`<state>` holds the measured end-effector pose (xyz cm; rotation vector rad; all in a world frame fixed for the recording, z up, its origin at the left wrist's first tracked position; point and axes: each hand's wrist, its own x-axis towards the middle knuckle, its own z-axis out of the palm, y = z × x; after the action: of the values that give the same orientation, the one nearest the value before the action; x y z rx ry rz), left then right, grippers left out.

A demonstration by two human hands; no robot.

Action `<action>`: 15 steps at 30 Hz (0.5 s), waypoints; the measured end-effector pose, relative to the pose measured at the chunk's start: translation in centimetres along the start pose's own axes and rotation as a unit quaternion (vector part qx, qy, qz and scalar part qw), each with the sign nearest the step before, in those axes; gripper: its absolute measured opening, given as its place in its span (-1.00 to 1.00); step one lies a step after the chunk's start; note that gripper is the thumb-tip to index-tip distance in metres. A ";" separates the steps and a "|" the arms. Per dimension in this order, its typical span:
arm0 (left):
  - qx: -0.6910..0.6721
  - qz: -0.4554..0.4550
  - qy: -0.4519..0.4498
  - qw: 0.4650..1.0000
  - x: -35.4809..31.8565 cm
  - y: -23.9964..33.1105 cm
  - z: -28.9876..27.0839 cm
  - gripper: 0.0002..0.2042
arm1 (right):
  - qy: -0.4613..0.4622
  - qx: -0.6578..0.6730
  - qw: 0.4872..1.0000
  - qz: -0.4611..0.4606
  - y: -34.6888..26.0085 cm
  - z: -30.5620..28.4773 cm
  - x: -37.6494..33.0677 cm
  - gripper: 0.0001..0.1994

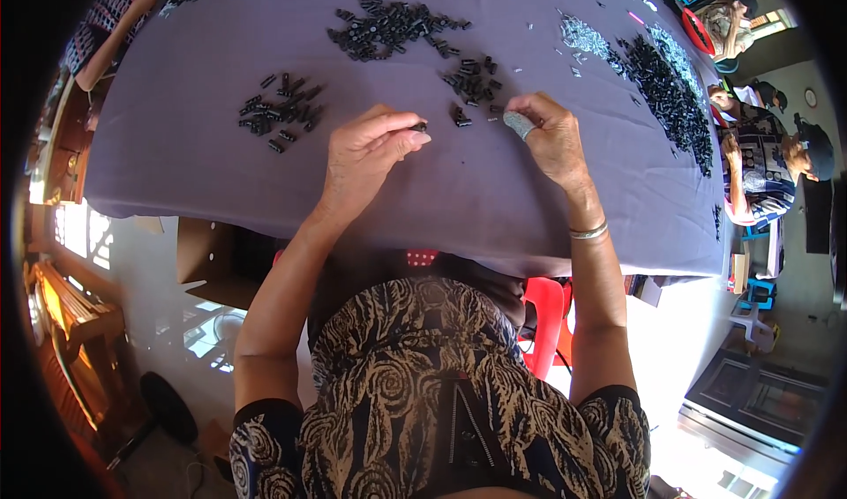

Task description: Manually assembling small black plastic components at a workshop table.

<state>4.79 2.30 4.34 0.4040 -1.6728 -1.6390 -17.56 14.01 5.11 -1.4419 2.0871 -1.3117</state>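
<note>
My left hand [366, 150] pinches a small dark cylindrical piece [419, 127] between thumb and fingertips, just above the cloth. To its right, my right hand [551, 137] is closed, fingers curled in; a grey, speckled covering [520, 125] shows at its thumb. Whether a small part sits in those fingers cannot be made out. Between the hands lies a little cluster of black pieces [460, 118]. A loose heap of short black cylinders [281, 111] is left of my left hand, and another small heap [473, 81] lies just beyond both hands.
The purple-grey tablecloth [221, 177] carries a larger black heap [379, 30] farther off. At right are silvery small parts [582, 37] and a long black pile [666, 93]. Other people sit along the right edge [763, 159] and far left [110, 27]. A red chair [543, 318] stands beside me.
</note>
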 end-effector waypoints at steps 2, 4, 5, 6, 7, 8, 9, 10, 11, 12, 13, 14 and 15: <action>0.008 0.006 -0.013 1.000 -0.2 -0.4 0.1 -0.85 | -0.019 -0.037 0.999 -0.029 0.1 0.3 0.1 -0.87; 0.012 -0.005 -0.021 1.000 -0.4 -0.6 0.3 -0.85 | -0.039 -0.141 0.988 -0.057 0.0 1.1 0.1 -0.86; 0.014 -0.016 -0.029 0.999 -0.5 -0.8 0.4 -0.85 | -0.033 -0.139 0.988 -0.051 -0.4 1.4 0.1 -0.89; 0.006 -0.012 -0.030 0.999 -0.5 -1.0 0.6 -0.85 | -0.036 -0.136 0.989 -0.051 -0.6 1.5 0.1 -0.89; 0.008 -0.013 -0.027 1.000 -0.6 -1.0 0.7 -0.85 | -0.035 -0.148 0.987 -0.052 -0.6 1.5 0.1 -0.89; 0.002 -0.016 -0.031 0.999 -0.5 -1.1 0.9 -0.85 | -0.034 -0.160 0.985 -0.052 -0.6 1.4 0.1 -0.89; -0.004 -0.020 -0.036 0.999 -0.5 -1.1 1.0 -0.85 | -0.036 -0.158 0.985 -0.053 -0.5 1.4 0.0 -0.89; -0.002 -0.021 -0.034 0.999 -0.5 -1.1 1.1 -0.85 | -0.032 -0.135 0.989 -0.058 -0.4 1.3 0.0 -0.91; -0.004 -0.030 -0.037 0.999 -0.5 -1.2 1.3 -0.85 | -0.029 -0.113 0.991 -0.063 -0.6 1.4 -0.1 -0.93; -0.006 -0.039 -0.041 0.998 -0.5 -1.4 1.4 -0.85 | -0.032 -0.112 0.991 -0.064 -0.8 1.4 -0.2 -0.93; -0.006 -0.040 -0.038 0.998 -0.5 -1.5 1.5 -0.85 | -0.073 -0.033 0.996 -0.040 -1.2 1.3 -0.3 -0.96; -0.002 -0.044 -0.045 0.998 -0.5 -1.5 1.6 -0.84 | -0.113 0.048 0.992 -0.016 -1.9 1.3 -0.4 -0.98; 0.003 -0.047 -0.052 0.998 -0.6 -1.6 1.6 -0.83 | -0.115 0.050 0.992 -0.016 -2.9 1.5 -0.5 -0.98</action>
<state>3.69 3.63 2.78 0.4116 -1.7583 -1.7507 -14.60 13.38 6.49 -1.5107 1.8325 -1.1811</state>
